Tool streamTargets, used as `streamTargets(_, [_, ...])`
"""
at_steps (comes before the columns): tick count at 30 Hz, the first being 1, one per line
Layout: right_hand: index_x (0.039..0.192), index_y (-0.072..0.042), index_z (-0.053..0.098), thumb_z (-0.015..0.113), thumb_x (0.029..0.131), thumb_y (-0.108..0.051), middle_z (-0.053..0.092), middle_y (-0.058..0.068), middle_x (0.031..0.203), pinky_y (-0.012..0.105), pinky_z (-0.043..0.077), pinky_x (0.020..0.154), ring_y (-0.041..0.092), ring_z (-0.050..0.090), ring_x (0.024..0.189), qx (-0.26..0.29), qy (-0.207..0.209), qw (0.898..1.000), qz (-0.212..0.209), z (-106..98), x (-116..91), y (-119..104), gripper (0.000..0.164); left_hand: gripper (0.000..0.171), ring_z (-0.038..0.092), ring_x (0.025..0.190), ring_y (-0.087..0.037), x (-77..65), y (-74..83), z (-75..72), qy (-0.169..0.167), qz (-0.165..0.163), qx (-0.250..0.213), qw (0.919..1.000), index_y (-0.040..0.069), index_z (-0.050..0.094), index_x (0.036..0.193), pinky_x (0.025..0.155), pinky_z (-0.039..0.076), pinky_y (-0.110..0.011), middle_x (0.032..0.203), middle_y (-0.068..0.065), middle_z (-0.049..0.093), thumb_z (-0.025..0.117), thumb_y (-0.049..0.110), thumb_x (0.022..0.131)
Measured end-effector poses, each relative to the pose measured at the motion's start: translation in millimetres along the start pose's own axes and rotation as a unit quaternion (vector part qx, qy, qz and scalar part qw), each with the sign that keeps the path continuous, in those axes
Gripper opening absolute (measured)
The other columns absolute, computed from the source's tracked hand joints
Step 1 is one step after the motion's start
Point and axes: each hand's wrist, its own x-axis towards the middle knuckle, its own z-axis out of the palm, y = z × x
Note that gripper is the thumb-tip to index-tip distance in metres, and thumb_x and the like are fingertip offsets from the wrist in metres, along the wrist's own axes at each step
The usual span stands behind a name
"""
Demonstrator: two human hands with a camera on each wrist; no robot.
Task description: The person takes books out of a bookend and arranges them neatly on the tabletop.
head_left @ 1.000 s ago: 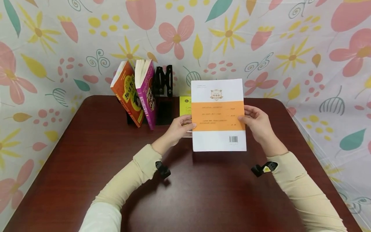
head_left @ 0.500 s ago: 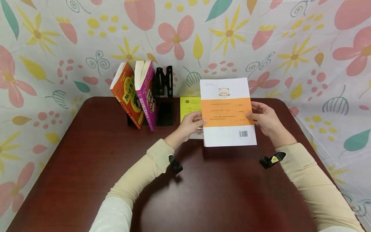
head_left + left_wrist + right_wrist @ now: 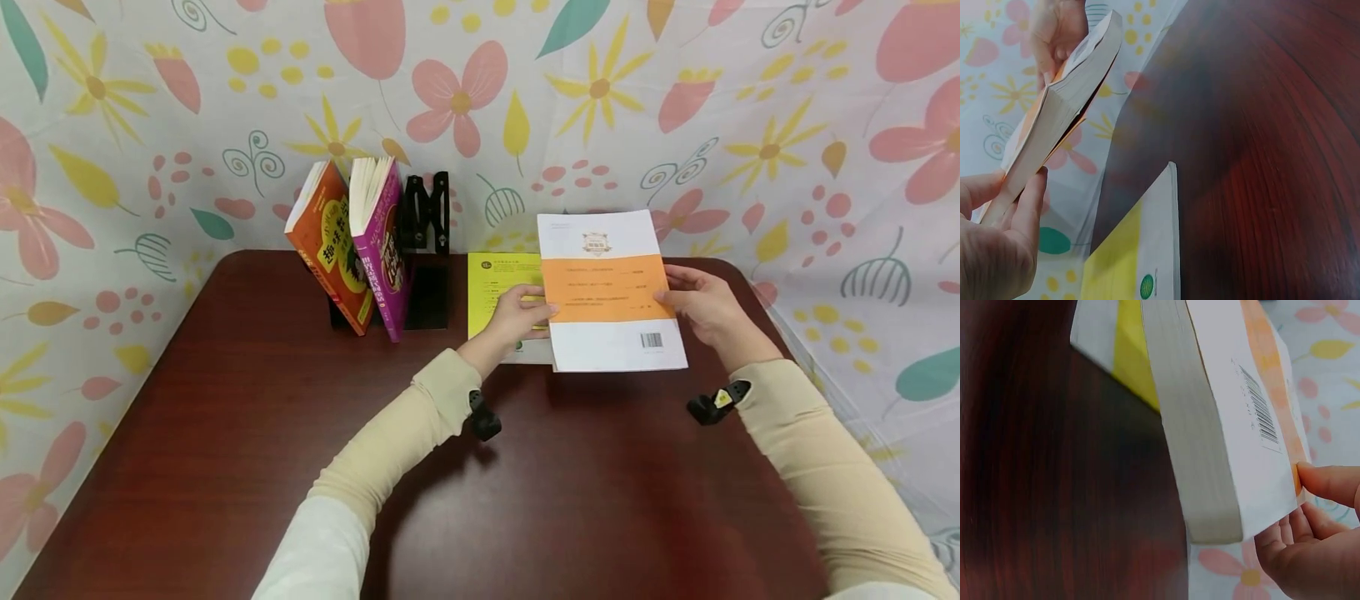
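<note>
Reaches across a reddish-brown wooden table (image 3: 585, 500) before floral cloth (image 3: 675, 50). Counts one black bookend (image 3: 430, 300), one orange book (image 3: 328, 237), one purple book (image 3: 384, 237), one yellow book (image 3: 498, 287). Above the table, pinches one orange-banded paperback (image 3: 609, 287) by opposite edges with left hand (image 3: 516, 315) and right hand (image 3: 708, 308) closed to its thickness.

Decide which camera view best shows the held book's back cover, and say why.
The head view: the back cover shows nearly whole, almost face-on, both white bands and the orange one. The left wrist view shows mainly page edges, the cover steeply slanted; the right wrist view shows it obliquely, its barcode large.
</note>
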Motion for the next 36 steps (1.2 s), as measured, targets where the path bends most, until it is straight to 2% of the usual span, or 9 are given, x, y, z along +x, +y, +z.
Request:
streamTargets(6, [0.147,0.003,0.027,0.062,0.091,-0.010,0.052,-0.018,0.096,0.014,0.049,0.067,-0.005,0.059,0.078,-0.041,0.005,0.999,-0.001,-11,10,6,0.067,0.045,0.064,0.100,-0.033,7.5,-1.3,10.9,0.001,-0.010,-0.023,0.9997,-0.001,0.048,0.132,0.080,0.057,-0.039,0.119,-0.021,0.059,0.063,0.005,0.090])
streamTargets(13, [0.147,0.006,0.026,0.062,0.090,-0.007,0.054,-0.020,0.092,0.014,0.048,0.065,-0.005,0.059,0.075,-0.040,0.005,0.999,-0.001,-25,22,16,0.068,0.049,0.059,0.109,-0.037,18.8,-5.9,22.8,-0.007,-0.028,-0.040,0.9988,-0.004,0.043,0.137,0.087,0.054,-0.041,0.129,-0.022,0.052,0.059,-0.002,0.091])
streamTargets(18, [0.146,0.004,0.029,0.061,0.092,-0.012,0.052,-0.024,0.090,0.014,0.049,0.067,-0.007,0.058,0.076,-0.070,0.020,0.997,-0.002,-32,28,24,0.066,0.052,0.057,0.115,-0.035,26.5,-8.2,30.3,-0.005,-0.043,-0.054,0.9976,-0.003,0.041,0.140,0.088,0.054,-0.040,0.134,-0.021,0.049,0.057,-0.005,0.090])
streamTargets(23, [0.147,0.002,0.028,0.063,0.091,-0.016,0.052,-0.019,0.095,0.014,0.049,0.066,-0.006,0.058,0.076,-0.067,0.033,0.997,0.018,-38,34,30,0.069,0.049,0.058,0.114,-0.033,33.9,-11.9,37.0,0.012,-0.049,-0.061,0.9969,-0.003,0.045,0.137,0.088,0.054,-0.041,0.129,-0.019,0.054,0.058,-0.005,0.090])
streamTargets(29, [0.148,-0.003,0.030,0.060,0.093,-0.024,0.049,-0.012,0.109,0.013,0.048,0.069,-0.007,0.055,0.078,-0.102,0.054,0.993,0.034,-42,39,39,0.066,0.043,0.060,0.111,-0.033,41.5,-16.8,46.9,0.040,-0.050,-0.063,0.9960,-0.003,0.050,0.132,0.088,0.053,-0.042,0.122,-0.019,0.058,0.058,-0.006,0.090])
streamTargets(36, [0.147,0.001,0.031,0.059,0.093,-0.014,0.051,-0.024,0.087,0.014,0.048,0.065,-0.008,0.055,0.072,-0.085,0.056,0.994,0.042,-42,48,51,0.063,0.044,0.059,0.113,-0.032,44.9,-22.6,51.4,0.059,-0.047,-0.040,0.9964,-0.005,0.049,0.134,0.087,0.054,-0.038,0.125,-0.020,0.056,0.058,-0.003,0.091])
